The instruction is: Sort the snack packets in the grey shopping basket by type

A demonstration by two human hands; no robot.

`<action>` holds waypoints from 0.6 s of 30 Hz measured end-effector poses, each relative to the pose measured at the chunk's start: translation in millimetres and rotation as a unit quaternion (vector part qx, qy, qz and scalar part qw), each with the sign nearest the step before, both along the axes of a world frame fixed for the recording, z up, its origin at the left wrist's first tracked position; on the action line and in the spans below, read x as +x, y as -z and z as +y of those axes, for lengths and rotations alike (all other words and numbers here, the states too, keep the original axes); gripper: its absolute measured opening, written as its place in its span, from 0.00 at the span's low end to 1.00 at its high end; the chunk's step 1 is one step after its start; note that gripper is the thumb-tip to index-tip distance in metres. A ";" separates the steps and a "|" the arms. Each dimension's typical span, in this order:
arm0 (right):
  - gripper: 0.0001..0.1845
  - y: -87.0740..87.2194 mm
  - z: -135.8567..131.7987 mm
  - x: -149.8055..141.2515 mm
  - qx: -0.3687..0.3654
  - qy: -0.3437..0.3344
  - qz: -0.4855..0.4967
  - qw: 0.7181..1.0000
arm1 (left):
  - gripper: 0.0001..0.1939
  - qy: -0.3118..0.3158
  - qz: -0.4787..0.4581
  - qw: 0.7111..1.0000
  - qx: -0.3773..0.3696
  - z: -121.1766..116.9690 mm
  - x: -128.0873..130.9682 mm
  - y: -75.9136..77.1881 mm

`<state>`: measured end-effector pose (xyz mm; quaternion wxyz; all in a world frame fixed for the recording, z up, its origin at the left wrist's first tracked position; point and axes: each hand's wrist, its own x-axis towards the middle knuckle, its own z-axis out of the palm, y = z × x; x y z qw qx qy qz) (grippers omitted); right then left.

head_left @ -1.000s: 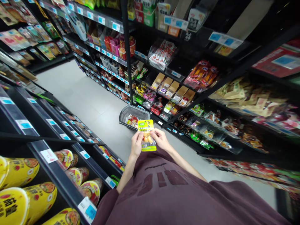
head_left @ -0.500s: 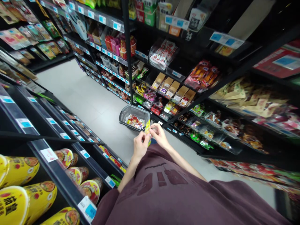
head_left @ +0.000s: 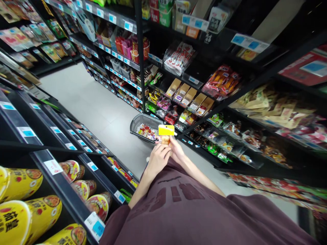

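Head view: a small packet with a glossy yellow top strip and a clear lower part showing pale, rounded pieces (head_left: 166, 130) is in the hands in front of the body, its strip toward the far side. The right hand (head_left: 177, 149) has its fingers closed on the packet's right edge, probably to steady the limp film; the left hand (head_left: 159, 156) has its fingers bent narrowly over the lower front, though I cannot tell whether they pinch it. Between them they leave the strip uncovered. Just beyond, a grey, perforated plastic basket with rounded corners (head_left: 134, 124) holds small, shiny wrapped packets (head_left: 147, 131); standing on the smooth, pale floor (head_left: 102, 109), it seems to leave both hands free. On the right, open-topped tan cardboard boxes (head_left: 189, 96) line a black shelf, likely tilted for easy viewing.
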<state>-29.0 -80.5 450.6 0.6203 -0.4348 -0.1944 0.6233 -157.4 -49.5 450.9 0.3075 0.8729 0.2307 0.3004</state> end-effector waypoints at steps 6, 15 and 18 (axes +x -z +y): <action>0.29 -1.9 4.0 0.7 -0.019 0.049 0.021 0.998 | 0.12 -0.005 -0.025 0.999 0.031 3.8 -2.3 7.6; 0.22 2.8 0.8 1.4 -0.023 0.097 0.064 0.993 | 0.12 -0.146 -0.112 0.982 -0.038 4.2 -1.7 13.1; 0.20 5.2 -0.1 2.9 -0.019 0.094 0.030 0.995 | 0.20 -0.158 -0.087 0.983 -0.032 7.6 -3.9 17.6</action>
